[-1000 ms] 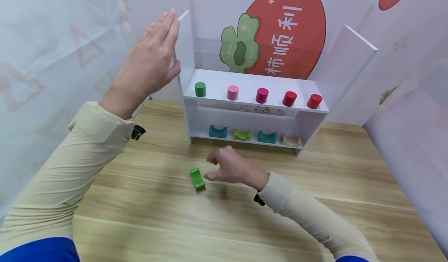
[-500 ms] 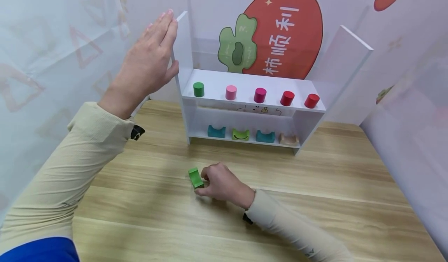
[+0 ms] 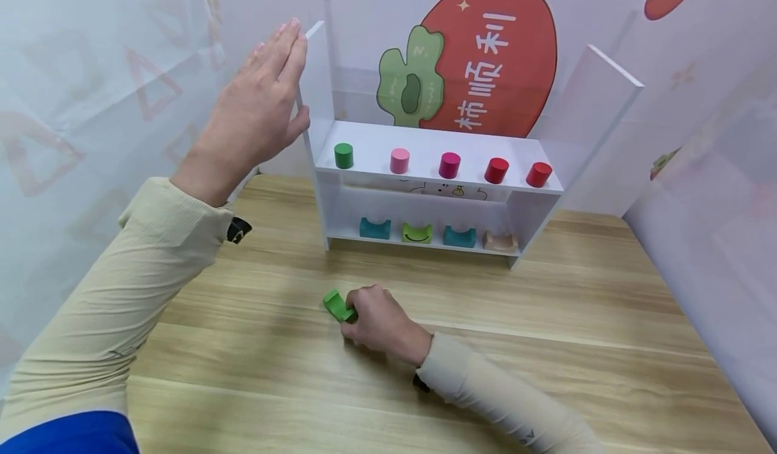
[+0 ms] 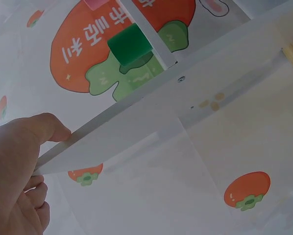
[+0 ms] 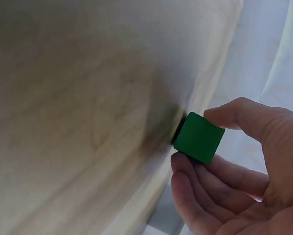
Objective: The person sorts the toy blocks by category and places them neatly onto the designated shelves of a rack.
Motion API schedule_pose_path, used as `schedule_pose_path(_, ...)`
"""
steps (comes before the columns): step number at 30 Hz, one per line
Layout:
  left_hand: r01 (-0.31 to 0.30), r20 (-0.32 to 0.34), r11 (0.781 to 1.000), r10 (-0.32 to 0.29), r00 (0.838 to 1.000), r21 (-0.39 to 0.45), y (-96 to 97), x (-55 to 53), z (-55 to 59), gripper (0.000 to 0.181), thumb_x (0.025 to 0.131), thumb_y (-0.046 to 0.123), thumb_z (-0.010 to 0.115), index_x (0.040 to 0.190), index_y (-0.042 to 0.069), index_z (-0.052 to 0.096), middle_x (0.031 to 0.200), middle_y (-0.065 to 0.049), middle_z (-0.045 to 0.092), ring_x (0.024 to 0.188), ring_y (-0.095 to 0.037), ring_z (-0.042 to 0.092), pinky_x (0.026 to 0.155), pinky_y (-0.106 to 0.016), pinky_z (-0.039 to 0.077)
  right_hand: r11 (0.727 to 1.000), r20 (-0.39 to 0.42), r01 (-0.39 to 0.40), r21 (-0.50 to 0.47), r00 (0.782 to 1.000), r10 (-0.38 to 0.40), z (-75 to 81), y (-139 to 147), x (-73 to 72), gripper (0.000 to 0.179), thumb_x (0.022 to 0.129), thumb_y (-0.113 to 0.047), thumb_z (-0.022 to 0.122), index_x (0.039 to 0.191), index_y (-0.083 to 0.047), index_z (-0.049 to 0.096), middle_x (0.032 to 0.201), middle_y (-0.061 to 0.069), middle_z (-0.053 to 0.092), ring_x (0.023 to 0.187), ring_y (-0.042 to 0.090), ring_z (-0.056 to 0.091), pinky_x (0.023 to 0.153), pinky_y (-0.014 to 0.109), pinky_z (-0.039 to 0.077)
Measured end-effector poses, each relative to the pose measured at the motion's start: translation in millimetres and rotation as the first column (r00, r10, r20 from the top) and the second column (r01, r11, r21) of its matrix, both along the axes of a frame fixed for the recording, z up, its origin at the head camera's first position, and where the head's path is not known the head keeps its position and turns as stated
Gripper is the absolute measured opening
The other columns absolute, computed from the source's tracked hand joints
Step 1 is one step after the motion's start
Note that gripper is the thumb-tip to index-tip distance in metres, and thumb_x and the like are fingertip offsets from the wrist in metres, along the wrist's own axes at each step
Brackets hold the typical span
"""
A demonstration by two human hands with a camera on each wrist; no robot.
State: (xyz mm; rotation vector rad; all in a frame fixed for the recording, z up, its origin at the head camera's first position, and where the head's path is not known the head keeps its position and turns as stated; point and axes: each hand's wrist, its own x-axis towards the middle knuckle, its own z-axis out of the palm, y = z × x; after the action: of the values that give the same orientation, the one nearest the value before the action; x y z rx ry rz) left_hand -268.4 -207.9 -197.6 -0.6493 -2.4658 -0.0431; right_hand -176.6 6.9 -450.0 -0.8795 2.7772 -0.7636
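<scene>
In the head view my right hand pinches one end of a green notched block low over the wooden table. The right wrist view has the block's green end face between thumb and fingertips, close to the tabletop. My left hand grips the upper left side panel of a white two-tier shelf. Seen from the left wrist, the thumb lies on one side of the panel's edge and the fingers lie on the other.
On the shelf's upper board stand several cylinders: green, pink, magenta and red. Its lower board bears notched blocks, two teal, one lime and one tan. Printed sheets hang around the wooden table.
My right hand has come left and down to the green notched block and taken hold of its end; the block has turned slightly. My left hand stays on the shelf panel.
</scene>
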Motion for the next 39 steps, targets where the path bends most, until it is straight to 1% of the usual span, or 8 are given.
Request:
schedule_pose_path(5,-0.006,-0.008,1.000,0.005,1.000,-0.014,-0.3,0.1,0.2,0.077,0.100,0.011,0.053,0.165,-0.009,0.017,0.177,-0.021,0.014,0.165,-0.036,0.017,0.135,-0.052,0.019,0.998,-0.025,-0.052,-0.035,0.998,0.051,7.8,7.1,-7.8,0.022,0.088,-0.014,0.082,0.108,-0.005,0.080,0.103,0.005,0.080,0.083,0.002,0.067,0.070,0.011,0.055)
schedule_pose_path(10,-0.006,-0.003,1.000,0.006,1.000,-0.016,0.0,0.2,0.7,0.078,0.100,0.012,0.055,0.165,-0.009,0.017,0.177,-0.021,0.014,0.166,-0.036,0.017,0.135,-0.052,0.018,0.987,-0.050,-0.130,-0.095,0.991,0.125,21.8,16.2,-23.0,0.024,0.087,-0.010,0.081,0.111,-0.004,0.080,0.105,0.007,0.081,0.092,0.013,0.076,0.076,0.014,0.058)
schedule_pose_path(13,-0.006,-0.002,1.000,0.006,1.000,-0.019,0.4,0.3,0.8,0.078,0.100,0.013,0.055,0.165,-0.009,0.017,0.177,-0.021,0.014,0.166,-0.036,0.017,0.135,-0.051,0.018,0.980,-0.060,-0.152,-0.127,0.988,0.145,36.2,21.6,-35.3,0.026,0.086,-0.010,0.081,0.112,-0.003,0.080,0.104,0.008,0.081,0.095,0.022,0.079,0.081,0.026,0.064)
schedule_pose_path(17,-0.005,-0.006,1.000,0.005,1.000,-0.022,0.8,0.3,1.0,0.078,0.100,0.013,0.056,0.165,-0.008,0.017,0.177,-0.021,0.014,0.166,-0.036,0.017,0.135,-0.051,0.018,0.976,-0.047,-0.152,-0.154,0.988,0.146,58.2,28.7,-54.3,0.029,0.087,-0.008,0.081,0.115,-0.004,0.079,0.109,0.010,0.080,0.100,0.026,0.078,0.091,0.041,0.066)
schedule_pose_path(23,-0.009,-0.005,1.000,0.008,1.000,-0.020,-0.2,0.3,1.0,0.079,0.100,0.012,0.057,0.165,-0.008,0.017,0.177,-0.021,0.015,0.165,-0.036,0.017,0.135,-0.051,0.018,0.982,-0.086,-0.158,-0.107,0.985,0.149,81.3,34.9,-85.8,0.031,0.089,-0.011,0.081,0.119,-0.006,0.079,0.115,0.008,0.080,0.104,0.022,0.077,0.096,0.036,0.064)
schedule_pose_path(31,-0.004,0.004,1.000,0.004,1.000,-0.014,-0.6,-1.1,-0.6,0.079,0.100,0.012,0.056,0.165,-0.008,0.016,0.177,-0.021,0.014,0.165,-0.037,0.017,0.135,-0.052,0.018,0.987,-0.047,-0.131,-0.090,0.991,0.127,88.3,29.8,-120.5,0.033,0.093,-0.013,0.080,0.125,-0.007,0.077,0.122,0.008,0.078,0.111,0.022,0.075,0.103,0.038,0.062)
schedule_pose_path(36,-0.010,0.007,1.000,0.010,1.000,-0.010,-1.1,-0.5,0.2,0.079,0.100,0.012,0.056,0.166,-0.007,0.016,0.177,-0.020,0.013,0.166,-0.036,0.016,0.135,-0.051,0.018,0.988,-0.025,-0.118,-0.099,0.993,0.116,88.6,21.2,-133.6,0.034,0.093,-0.012,0.080,0.126,-0.008,0.077,0.123,0.008,0.078,0.113,0.028,0.075,0.103,0.038,0.061)
schedule_pose_path(39,-0.002,0.003,1.000,0.002,1.000,-0.002,-0.9,-0.6,0.3,0.079,0.100,0.012,0.056,0.166,-0.007,0.017,0.177,-0.020,0.014,0.166,-0.036,0.017,0.135,-0.052,0.018,0.988,-0.017,-0.108,-0.107,0.994,0.107,86.5,17.8,-139.3,0.034,0.092,-0.011,0.080,0.126,-0.007,0.078,0.123,0.007,0.077,0.112,0.027,0.075,0.103,0.036,0.061)
